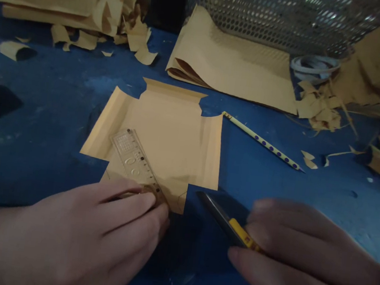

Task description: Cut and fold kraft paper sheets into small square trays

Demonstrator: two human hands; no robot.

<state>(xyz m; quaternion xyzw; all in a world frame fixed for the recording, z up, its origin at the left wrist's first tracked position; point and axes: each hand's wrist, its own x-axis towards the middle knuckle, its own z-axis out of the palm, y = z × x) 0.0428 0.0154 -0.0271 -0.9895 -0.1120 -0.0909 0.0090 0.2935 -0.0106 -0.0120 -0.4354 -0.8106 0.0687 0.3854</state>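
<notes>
My left hand [108, 229] is closed on a clear plastic ruler [136, 157], which lies slantwise over a cut piece of brown paper [170, 135]. Flaps stand out on the paper's sides, the left, right and far ones creased upward. Pencil lines mark the corners of its near flap, and my left fingers cover part of that flap. To the right, my right hand [301, 251] grips a utility knife [225, 222] with a yellow slider. The knife's tip points toward the paper's near right corner, a little apart from it.
A pale pencil with purple dots [262, 141] lies right of the paper on the blue table [61, 96]. Folded brown paper [233, 60] rests behind, before a perforated metal basket [269, 19]. Paper scraps [138, 38] and a white coil [313, 67] lie at the back.
</notes>
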